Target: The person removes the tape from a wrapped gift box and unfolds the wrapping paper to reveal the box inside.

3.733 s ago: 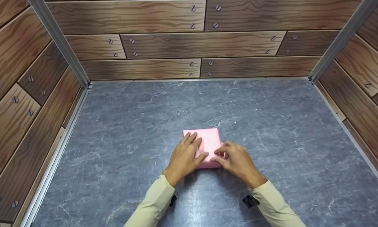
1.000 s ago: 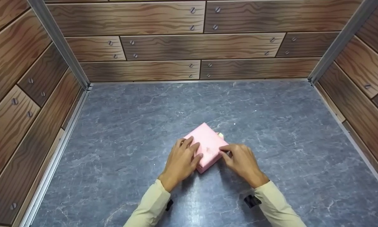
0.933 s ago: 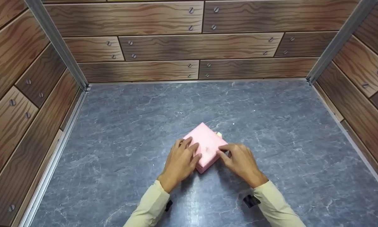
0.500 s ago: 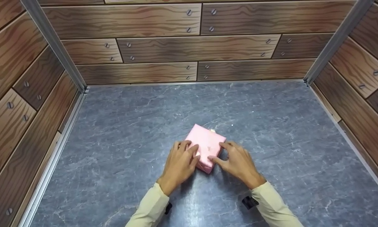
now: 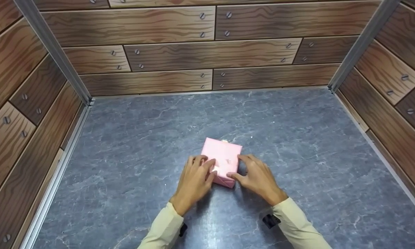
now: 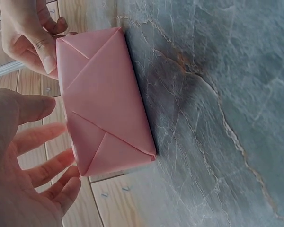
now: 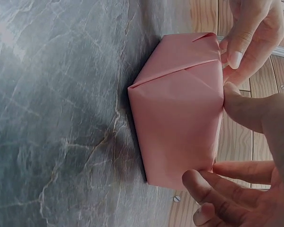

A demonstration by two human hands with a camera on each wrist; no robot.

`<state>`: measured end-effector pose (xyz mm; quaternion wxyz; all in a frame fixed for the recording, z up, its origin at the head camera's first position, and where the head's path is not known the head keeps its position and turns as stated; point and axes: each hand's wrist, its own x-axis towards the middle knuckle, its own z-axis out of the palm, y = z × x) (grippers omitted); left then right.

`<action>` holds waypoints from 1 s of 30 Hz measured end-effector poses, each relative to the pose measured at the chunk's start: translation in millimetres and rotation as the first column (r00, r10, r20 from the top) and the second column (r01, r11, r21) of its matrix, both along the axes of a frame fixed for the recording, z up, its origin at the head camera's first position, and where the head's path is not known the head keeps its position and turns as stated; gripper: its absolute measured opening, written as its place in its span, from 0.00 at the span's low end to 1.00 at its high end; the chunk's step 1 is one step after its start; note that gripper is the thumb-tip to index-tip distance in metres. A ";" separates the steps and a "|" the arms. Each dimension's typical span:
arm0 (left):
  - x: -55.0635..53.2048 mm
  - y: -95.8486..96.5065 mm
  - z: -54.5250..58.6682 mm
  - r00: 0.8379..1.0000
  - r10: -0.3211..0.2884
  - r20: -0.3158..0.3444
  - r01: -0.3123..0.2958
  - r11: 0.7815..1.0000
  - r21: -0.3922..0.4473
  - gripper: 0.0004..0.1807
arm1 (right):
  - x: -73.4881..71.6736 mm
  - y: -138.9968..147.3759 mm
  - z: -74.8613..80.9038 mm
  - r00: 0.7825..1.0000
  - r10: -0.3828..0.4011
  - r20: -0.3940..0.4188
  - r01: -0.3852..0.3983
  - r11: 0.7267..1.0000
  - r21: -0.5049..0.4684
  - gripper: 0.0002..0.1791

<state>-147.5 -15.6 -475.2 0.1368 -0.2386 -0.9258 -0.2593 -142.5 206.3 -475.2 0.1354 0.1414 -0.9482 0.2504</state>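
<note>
A small box wrapped in pink paper (image 5: 223, 155) lies flat on the grey marbled surface between both hands. Diagonal folds cross its near end in the left wrist view, and a crease or mark shows on its top. My left hand (image 5: 191, 181) rests its loosely bent fingertips on the left edge; its thumb stands off the paper in the left wrist view. At the opposite side my right hand (image 5: 261, 178) holds the wrapped box (image 7: 177, 113), thumb at the top edge and fingers bent against the side. A small pale yellow bit (image 5: 225, 141) peeks out behind the far edge; its kind is unclear.
Wood-patterned panels (image 5: 169, 55) wall in the surface at the back, left and right, with metal strips (image 5: 60, 162) along the corners and left side. A tiny white speck (image 5: 251, 137) lies beyond the box. Black straps or devices (image 5: 271, 220) sit at both wrists.
The box has turned counter-clockwise, its corner swinging from far to far left. The right hand's pinch at the corner has widened, thumb and fingers now apart along the edge. The head view shifted slightly.
</note>
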 end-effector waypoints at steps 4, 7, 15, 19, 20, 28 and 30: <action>-0.3 -1.5 -0.6 1.000 0.001 0.001 -0.001 1.000 0.014 0.18 | 0.1 -0.5 -0.4 1.000 0.009 -0.005 -0.009 1.000 -0.015 0.34; -0.5 -1.7 -1.4 1.000 0.000 0.012 -0.001 1.000 0.012 0.19 | 0.4 0.1 -0.2 1.000 0.007 0.010 -0.006 0.999 -0.033 0.33; -2.3 -0.8 -0.2 0.999 -0.004 0.051 0.004 1.000 0.004 0.20 | -1.6 2.7 2.6 0.998 0.025 0.052 -0.020 0.995 -0.100 0.30; -3.3 -1.6 0.7 0.998 -0.011 0.056 0.011 1.000 0.006 0.21 | -3.6 2.6 3.6 0.998 0.033 0.056 -0.026 0.993 -0.115 0.29; -3.3 -2.0 0.7 0.998 -0.013 0.058 0.013 1.000 0.004 0.21 | -3.6 2.6 3.7 0.998 0.033 0.056 -0.027 0.993 -0.116 0.29; -2.9 -2.7 -1.2 0.999 -0.024 0.047 0.023 1.000 0.021 0.20 | -4.5 2.8 0.9 0.999 0.040 0.011 -0.038 0.993 -0.109 0.24; -3.3 -2.3 -0.6 0.998 -0.030 0.056 0.029 0.999 0.017 0.21 | -4.8 3.4 0.6 0.999 0.045 0.004 -0.044 0.994 -0.104 0.24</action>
